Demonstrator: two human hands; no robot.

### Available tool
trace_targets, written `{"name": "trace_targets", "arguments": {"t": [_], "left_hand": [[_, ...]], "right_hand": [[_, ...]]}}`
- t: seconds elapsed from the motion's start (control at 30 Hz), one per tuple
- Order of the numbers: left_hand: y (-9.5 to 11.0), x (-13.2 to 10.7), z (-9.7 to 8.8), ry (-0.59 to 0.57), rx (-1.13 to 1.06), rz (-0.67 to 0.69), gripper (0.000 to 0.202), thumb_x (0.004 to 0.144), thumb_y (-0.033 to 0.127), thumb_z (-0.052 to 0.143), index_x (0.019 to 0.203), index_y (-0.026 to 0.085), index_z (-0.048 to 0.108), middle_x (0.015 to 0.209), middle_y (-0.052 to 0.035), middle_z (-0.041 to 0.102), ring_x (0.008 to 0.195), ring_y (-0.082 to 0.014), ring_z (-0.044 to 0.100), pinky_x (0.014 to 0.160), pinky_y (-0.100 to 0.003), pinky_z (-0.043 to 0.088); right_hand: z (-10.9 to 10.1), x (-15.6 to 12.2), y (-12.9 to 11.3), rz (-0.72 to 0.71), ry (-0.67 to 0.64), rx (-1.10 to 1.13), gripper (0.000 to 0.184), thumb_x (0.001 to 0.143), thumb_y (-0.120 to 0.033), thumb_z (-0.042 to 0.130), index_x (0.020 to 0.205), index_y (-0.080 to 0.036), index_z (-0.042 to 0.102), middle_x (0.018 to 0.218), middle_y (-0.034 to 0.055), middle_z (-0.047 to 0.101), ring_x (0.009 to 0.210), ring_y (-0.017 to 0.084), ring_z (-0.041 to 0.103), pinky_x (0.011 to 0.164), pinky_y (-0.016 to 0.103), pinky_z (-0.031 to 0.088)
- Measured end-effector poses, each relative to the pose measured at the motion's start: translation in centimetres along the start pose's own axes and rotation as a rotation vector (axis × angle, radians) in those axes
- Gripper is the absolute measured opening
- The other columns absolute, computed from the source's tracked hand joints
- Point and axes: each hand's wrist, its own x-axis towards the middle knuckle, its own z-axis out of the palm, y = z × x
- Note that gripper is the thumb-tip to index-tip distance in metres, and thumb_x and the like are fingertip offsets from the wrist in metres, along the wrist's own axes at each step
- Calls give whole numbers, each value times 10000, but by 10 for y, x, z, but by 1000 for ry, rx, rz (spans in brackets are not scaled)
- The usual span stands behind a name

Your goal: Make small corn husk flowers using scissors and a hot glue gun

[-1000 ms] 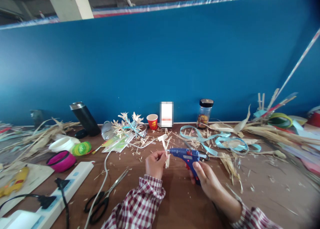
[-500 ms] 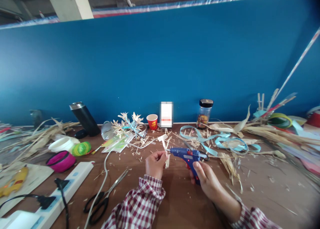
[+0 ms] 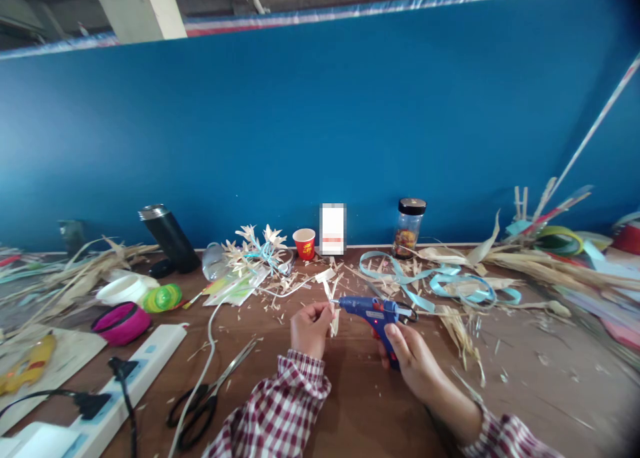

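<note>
My left hand (image 3: 311, 328) is closed in a pinch on a pale dried husk strip (image 3: 334, 319) held upright over the brown table (image 3: 360, 391). My right hand (image 3: 407, 358) grips the handle of a blue hot glue gun (image 3: 373, 309), a finger on its red trigger. The gun's nozzle points left and meets the strip just right of my left fingers. Both sleeves are red and white check.
Black-handled scissors (image 3: 205, 395) and a white cable (image 3: 207, 351) lie to the left, by a white power strip (image 3: 130, 378). Husk flowers (image 3: 255, 248), a red cup (image 3: 305, 243), a jar (image 3: 409, 227), light blue ribbon (image 3: 435, 281), a black flask (image 3: 170, 238) and husk piles line the blue wall.
</note>
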Motion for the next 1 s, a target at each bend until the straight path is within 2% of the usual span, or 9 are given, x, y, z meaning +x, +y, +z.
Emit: {"name": "trace_targets", "arguments": {"t": [0.17,0.37,0.5,0.57,0.63,0.73,0.87,1.0], "left_hand": [[-1,0,1,-19,-18,0,250,592,357,657,594,108,666,409,16,536,336,-59,395,362,-181,326],[-1,2,-1,26,3,2,251,593,353,653,632,106,671,463,-3,586,332,-58,403,352,-182,332],[0,3,-2,1,-13,-22,256,585,346,669,636,95,662,473,-18,595,333,-54,403,352,-179,326],[1,2,-1,-33,-22,-41,250,590,340,667,619,93,649,465,-21,587,333,-53,402,354,-181,325],[2,0,-1,-73,-29,-42,245,607,337,656,594,94,634,426,-11,555,334,-52,396,358,-180,321],[2,-1,0,-99,-47,-28,238,623,330,645,584,96,626,406,1,529,335,-47,392,357,-171,308],[2,0,-1,-68,-50,-49,227,613,323,651,620,97,636,456,-6,564,328,-44,398,346,-172,311],[2,2,-3,-58,-16,-35,219,619,317,649,649,100,652,484,-10,583,334,-49,404,346,-176,316]], "right_hand": [[0,1,1,-15,-4,15,416,885,-481,300,848,-145,542,617,12,534,483,120,505,476,248,405],[-1,0,0,-41,7,1,404,898,-454,275,846,-148,533,624,11,535,484,120,506,486,246,413],[-5,-4,-1,-234,9,-151,358,907,-390,277,810,-165,538,617,18,548,527,132,519,530,250,426],[-7,-6,-2,-335,10,-279,286,891,-364,331,917,-167,537,659,29,582,577,147,549,561,256,444],[-9,-8,-4,-416,28,-405,291,867,-333,394,1099,-173,466,811,58,628,705,173,596,638,271,472],[-10,-10,-8,-497,132,-589,380,839,-310,450,1187,-180,372,977,94,624,843,197,609,718,298,482],[-19,-11,-14,-537,335,-804,321,824,-336,470,1095,-173,418,860,78,636,680,182,614,605,287,479],[-46,-15,-14,-478,452,-985,311,821,-425,463,1023,-188,462,837,68,640,644,188,615,561,281,459]]}}
